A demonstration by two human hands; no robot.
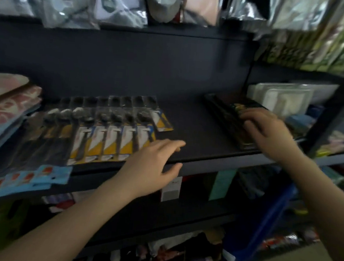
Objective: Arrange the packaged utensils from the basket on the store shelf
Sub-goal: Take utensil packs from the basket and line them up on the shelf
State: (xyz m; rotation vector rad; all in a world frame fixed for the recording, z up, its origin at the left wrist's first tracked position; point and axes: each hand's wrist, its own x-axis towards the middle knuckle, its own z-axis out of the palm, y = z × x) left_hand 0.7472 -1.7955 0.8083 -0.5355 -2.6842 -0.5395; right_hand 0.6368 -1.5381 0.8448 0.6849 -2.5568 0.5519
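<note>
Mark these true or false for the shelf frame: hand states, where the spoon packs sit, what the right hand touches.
1. The left hand grips a spoon pack. False: its fingers are spread and hold nothing, hovering at the shelf's front edge.
2. The right hand rests on the stack of dark flat packages. True.
3. The yellow-and-white carded spoon packs lie in a row on the dark shelf board. True.
4. The spoon packs hang from hooks above the shelf. False: they lie flat on the board.
5. The bare shelf stretch lies between the spoon row and the dark packages. True.
</note>
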